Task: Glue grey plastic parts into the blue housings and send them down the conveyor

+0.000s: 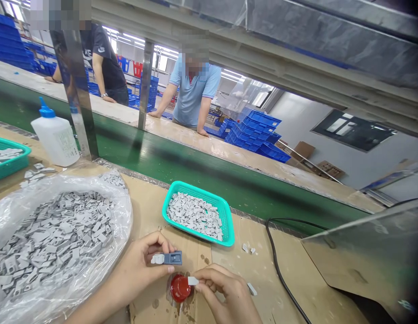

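Observation:
My left hand [144,256] pinches a dark grey plastic part [173,258] with a light grey piece [157,258] at its near end; whether the two are joined I cannot tell. Between thumb and fingers, my right hand [225,288] grips a small light grey plastic piece [193,281]. That piece is at the right rim of a small red cup [179,289], which stands on damp-spotted cardboard. Beyond both hands sits a turquoise basket [228,225] filled with small grey pieces [193,213].
A clear plastic bag [123,220] at left holds many grey pieces. Behind it stand a white bottle [56,139] with a blue nozzle and another green basket [24,155]. A black cable [279,274] crosses the right side. Two people [192,94] lean on the far ledge beyond the green belt [138,157].

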A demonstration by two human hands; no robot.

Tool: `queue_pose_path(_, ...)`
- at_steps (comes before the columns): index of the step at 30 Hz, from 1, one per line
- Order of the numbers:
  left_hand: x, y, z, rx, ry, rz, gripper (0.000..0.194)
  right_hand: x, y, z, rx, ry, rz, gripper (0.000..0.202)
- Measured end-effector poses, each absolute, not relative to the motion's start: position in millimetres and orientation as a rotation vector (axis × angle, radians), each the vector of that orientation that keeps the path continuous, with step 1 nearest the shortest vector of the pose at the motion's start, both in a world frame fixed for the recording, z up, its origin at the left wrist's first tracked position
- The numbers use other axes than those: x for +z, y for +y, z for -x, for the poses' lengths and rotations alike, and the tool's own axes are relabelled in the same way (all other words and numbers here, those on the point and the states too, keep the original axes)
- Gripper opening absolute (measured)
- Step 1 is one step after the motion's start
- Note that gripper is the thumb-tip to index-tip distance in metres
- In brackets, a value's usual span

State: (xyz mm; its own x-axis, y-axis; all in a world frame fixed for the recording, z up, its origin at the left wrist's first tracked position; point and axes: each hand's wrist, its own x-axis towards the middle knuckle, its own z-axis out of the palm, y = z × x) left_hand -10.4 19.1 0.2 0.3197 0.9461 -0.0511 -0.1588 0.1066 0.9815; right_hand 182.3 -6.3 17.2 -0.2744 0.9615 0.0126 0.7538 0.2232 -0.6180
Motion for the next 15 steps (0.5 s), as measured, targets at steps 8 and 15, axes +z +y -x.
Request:
queue_pose_path(8,3,14,8,0.96,0.938,-1.338,0.016,35,-3,-175,1.075,-1.72,1.393,0.009)
queue_pose_path(15,4,11,5,0.956,0.911,-1.323,0.015,29,-2,-157,1.284,-1.367,1.24,0.007)
